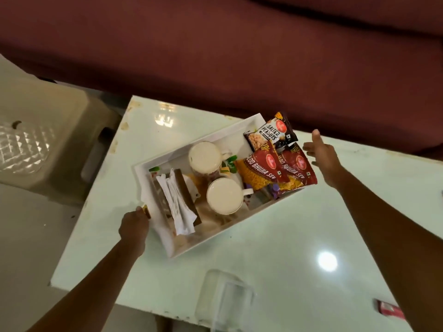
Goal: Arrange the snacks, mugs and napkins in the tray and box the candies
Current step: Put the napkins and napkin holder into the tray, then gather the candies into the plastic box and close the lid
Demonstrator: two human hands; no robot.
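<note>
Left hand (134, 224) clamped on tray (153, 167) near end; right hand (322, 155) spread, empty, beside far end. Rigid, heavy with breakable mugs (224, 195); best gripped at both ends.

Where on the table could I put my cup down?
Bare table lies between the tray and the clear box, and left of the tray's far rim. The tray is crowded with mugs, napkins and snack packets.
</note>
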